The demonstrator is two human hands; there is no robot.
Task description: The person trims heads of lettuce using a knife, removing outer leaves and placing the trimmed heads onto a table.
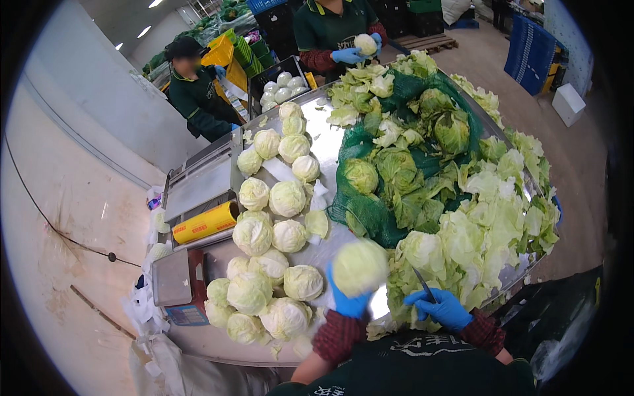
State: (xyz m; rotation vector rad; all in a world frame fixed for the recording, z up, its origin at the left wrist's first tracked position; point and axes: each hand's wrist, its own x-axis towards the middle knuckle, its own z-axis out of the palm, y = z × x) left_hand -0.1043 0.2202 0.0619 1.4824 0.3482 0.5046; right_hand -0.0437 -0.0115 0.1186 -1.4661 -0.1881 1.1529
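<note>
My left hand [347,300], in a blue glove, holds a pale, trimmed cabbage head [360,267] above the metal table; the cabbage is slightly blurred. In my blue-gloved right hand [442,308] is a knife [424,284], its dark blade pointing up and away from me. Loose cabbage leaves [460,242] are heaped beneath and beyond that hand. To the left, trimmed cabbage heads [250,292] stand in a long cluster. Past my hands, untrimmed cabbages [396,171] with darker outer leaves lie in an opened green mesh bag [381,225].
A yellow film roll [205,222] sits in a wrapping machine [203,183] on the left, near a weighing scale [173,279]. Across the metal table [319,123] a co-worker [337,34] holds a cabbage. Another person [200,94] stands by a black crate [255,84] of wrapped cabbages.
</note>
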